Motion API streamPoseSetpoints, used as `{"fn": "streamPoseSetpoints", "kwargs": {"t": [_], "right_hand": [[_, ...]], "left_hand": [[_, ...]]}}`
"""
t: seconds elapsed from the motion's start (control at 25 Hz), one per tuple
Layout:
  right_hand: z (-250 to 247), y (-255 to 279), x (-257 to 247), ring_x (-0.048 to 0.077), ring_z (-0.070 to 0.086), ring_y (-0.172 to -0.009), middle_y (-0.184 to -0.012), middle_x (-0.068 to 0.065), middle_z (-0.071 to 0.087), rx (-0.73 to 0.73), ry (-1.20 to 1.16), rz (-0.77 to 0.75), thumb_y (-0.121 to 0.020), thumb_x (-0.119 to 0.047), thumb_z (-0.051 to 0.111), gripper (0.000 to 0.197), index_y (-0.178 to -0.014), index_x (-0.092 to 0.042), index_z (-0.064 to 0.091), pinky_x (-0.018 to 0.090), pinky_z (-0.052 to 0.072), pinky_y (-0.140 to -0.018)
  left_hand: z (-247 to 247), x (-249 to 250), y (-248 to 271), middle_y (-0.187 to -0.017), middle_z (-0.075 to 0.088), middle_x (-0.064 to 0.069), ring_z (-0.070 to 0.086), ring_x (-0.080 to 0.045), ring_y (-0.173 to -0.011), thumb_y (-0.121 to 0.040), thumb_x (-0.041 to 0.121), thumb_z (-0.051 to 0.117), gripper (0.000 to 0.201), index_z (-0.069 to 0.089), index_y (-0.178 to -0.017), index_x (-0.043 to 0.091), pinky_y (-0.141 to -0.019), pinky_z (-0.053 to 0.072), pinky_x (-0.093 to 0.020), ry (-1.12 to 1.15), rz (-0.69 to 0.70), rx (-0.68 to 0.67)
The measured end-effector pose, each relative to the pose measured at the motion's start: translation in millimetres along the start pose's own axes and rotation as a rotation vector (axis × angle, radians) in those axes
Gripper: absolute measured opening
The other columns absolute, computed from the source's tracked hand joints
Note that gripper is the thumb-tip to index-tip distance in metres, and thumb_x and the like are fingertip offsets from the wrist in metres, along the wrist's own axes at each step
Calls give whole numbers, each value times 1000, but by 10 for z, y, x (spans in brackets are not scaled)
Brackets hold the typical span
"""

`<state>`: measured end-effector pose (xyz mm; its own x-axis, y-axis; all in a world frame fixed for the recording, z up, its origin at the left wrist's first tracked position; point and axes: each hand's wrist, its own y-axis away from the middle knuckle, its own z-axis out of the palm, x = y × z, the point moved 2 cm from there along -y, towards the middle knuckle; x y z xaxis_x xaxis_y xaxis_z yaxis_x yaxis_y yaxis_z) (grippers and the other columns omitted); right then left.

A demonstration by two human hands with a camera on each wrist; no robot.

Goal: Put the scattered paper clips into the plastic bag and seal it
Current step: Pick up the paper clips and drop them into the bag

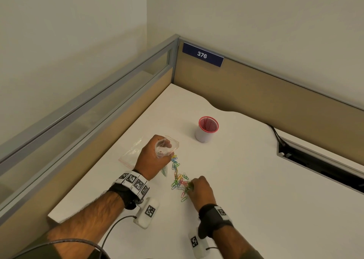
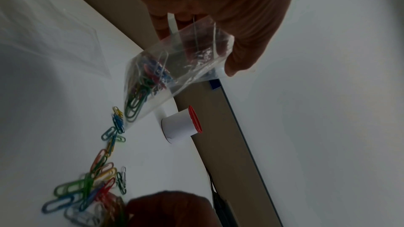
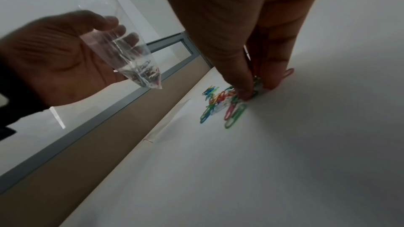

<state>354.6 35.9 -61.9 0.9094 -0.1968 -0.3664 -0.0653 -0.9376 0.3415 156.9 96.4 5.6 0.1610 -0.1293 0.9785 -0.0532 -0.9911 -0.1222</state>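
Note:
My left hand (image 1: 152,156) holds a small clear plastic bag (image 1: 166,146) by its open mouth, above the white desk (image 1: 246,180). Several coloured paper clips sit in the bag's lower end (image 2: 142,82). A loose trail of coloured paper clips (image 1: 179,178) lies on the desk between my hands. My right hand (image 1: 199,188) is down on the near end of that pile, and its thumb and fingers (image 3: 244,91) pinch a few clips (image 3: 257,84). The bag (image 3: 122,53) hangs to the left of my right hand in the right wrist view.
A second clear bag (image 1: 131,152) with a red strip lies flat on the desk left of my left hand. A white cup with a red mesh rim (image 1: 206,129) stands beyond the clips. Partition walls (image 1: 256,85) close the desk's far sides; a cable slot (image 1: 319,160) opens at right.

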Motion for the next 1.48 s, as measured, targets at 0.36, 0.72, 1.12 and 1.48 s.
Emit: {"fn": "streamPoseSetpoints", "kwargs": {"t": [0.36, 0.72, 1.12, 1.48], "right_hand": [[58, -128, -272, 28, 41, -120, -127, 5, 45, -73, 133, -185, -82, -39, 67, 59, -135, -25, 46, 40, 46, -96], [-46, -154, -87, 26, 54, -95, -107, 9, 56, 21, 240, -249, -94, -17, 50, 13, -103, -13, 59, 33, 49, -79], [-980, -65, -216, 15, 65, -82, -91, -1, 70, 221, -394, -118, -85, -5, 65, 10, -87, -13, 71, 26, 55, -81], [-1533, 19, -1029, 17, 63, -87, -97, 4, 67, 306, -303, -438, -89, -5, 61, 12, -92, -11, 71, 27, 54, -80]], "left_hand": [[-38, 10, -5, -101, 66, 7, 62, -12, -107, -76, 13, 76, 32, 58, -102, 17, -93, 55, -48, -12, 8, 10], [40, 24, -17, -102, 65, 4, 61, -12, -107, -78, 4, 77, 33, 58, -105, 13, -87, 57, -31, -20, 1, 5], [142, -31, -47, -104, 66, 5, 61, -12, -109, -79, 7, 77, 34, 57, -105, 17, -88, 55, -26, -82, -6, -33], [349, 24, -63, -98, 65, 12, 63, -3, -97, -78, 13, 78, 36, 55, -103, 25, -74, 48, -8, -147, 12, -91]]}}
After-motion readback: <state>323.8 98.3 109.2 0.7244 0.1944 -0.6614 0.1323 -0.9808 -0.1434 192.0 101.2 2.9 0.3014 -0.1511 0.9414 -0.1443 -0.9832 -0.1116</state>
